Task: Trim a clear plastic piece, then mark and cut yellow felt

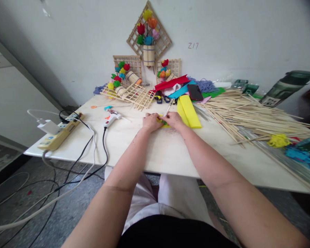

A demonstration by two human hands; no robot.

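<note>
Both my hands rest on the pale table (pixel 155 151) near its middle. My left hand (pixel 151 122) is curled, its fingers pressing a small yellow felt piece (pixel 165 124). My right hand (pixel 173 120) is closed in a pinch on a thin white stick-like tool (pixel 168 109) that angles up and away, its tip over the yellow piece; a bit of green shows between the hands. A folded yellow felt sheet (pixel 189 111) lies just right of my right hand.
A white glue gun (pixel 111 119) and a power strip (pixel 59 132) with cables sit at the left. A heap of bamboo sticks (pixel 250 115) fills the right. Felt sheets, scissors (pixel 162 99), a phone (pixel 195 92) and lattice flower crafts (pixel 134 90) stand at the back by the wall.
</note>
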